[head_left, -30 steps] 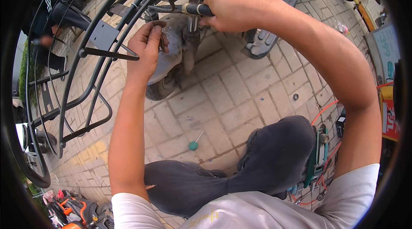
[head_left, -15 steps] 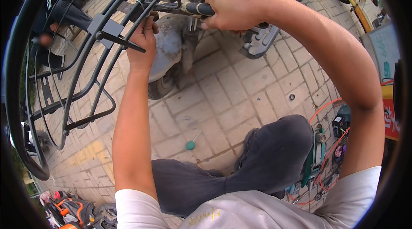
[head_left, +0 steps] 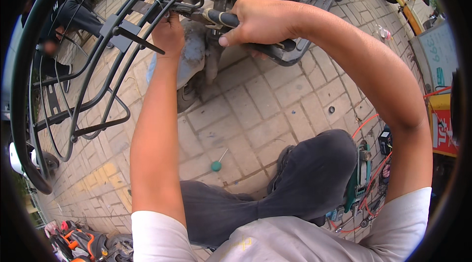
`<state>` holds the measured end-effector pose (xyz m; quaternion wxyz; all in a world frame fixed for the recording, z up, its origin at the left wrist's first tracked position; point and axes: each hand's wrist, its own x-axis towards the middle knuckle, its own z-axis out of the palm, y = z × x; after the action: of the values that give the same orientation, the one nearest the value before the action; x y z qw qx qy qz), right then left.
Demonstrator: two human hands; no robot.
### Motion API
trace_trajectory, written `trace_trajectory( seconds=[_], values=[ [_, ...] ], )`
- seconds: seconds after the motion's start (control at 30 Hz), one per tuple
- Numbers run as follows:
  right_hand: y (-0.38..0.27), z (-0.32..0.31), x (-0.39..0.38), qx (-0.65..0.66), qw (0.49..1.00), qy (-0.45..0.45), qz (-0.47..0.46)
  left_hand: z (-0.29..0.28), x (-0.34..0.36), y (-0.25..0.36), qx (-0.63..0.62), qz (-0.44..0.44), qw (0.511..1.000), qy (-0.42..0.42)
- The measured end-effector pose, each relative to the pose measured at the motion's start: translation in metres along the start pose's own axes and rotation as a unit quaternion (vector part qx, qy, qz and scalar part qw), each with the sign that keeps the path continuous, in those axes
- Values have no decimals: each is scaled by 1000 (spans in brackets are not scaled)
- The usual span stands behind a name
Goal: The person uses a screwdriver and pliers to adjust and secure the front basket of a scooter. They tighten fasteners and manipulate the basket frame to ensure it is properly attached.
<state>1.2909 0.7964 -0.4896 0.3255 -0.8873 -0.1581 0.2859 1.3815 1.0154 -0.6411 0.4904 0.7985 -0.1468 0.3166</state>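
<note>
My right hand (head_left: 260,22) is closed round a black-gripped bar (head_left: 219,16) with beige bands, its thumb along the near side. The bar runs left toward the black metal rack (head_left: 116,68); whether it is a tool or part of a vehicle I cannot tell. My left hand (head_left: 168,36) is at its left end, beside the rack's tubes, fingers pinched together on something too hidden to name. Beneath both hands stands a dirty grey vehicle part (head_left: 192,48) with a wheel (head_left: 187,96) under it.
A green ball on a thin stick (head_left: 216,166) and a small black ring (head_left: 331,109) lie on the paving (head_left: 246,109). Beside my right knee are a green tool (head_left: 361,173) and an orange hose (head_left: 365,125). Another person (head_left: 78,14) is at far left; a yellow scooter (head_left: 400,4) stands far right.
My right hand and the bar have moved slightly down and left. My left hand has shifted a little right and up. The view has shifted slightly.
</note>
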Motion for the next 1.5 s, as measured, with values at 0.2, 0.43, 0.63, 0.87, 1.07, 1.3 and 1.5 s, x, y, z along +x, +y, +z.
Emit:
trace_trajectory(
  seconds=[0.2,0.43,0.63,0.87,1.07,1.3,1.5],
  values=[
    [-3,-1,-2,18,1000,-15,13,-10,20,-7,53,93,994,-21],
    [7,27,1,137,990,-3,-18,36,-1,34,-326,-72,943,-4],
    [6,69,11,234,971,36,-44,47,-3,41,-430,-127,892,55],
    [9,81,16,267,961,55,-38,40,-19,49,-263,-136,954,46],
    [12,76,9,320,947,27,-8,18,-34,60,-277,-209,936,-59],
    [10,77,-6,613,783,-103,-1,10,-33,66,-393,-277,872,-87],
    [6,72,12,664,740,-102,-35,7,-34,68,-413,-328,846,-78]
  ],
)
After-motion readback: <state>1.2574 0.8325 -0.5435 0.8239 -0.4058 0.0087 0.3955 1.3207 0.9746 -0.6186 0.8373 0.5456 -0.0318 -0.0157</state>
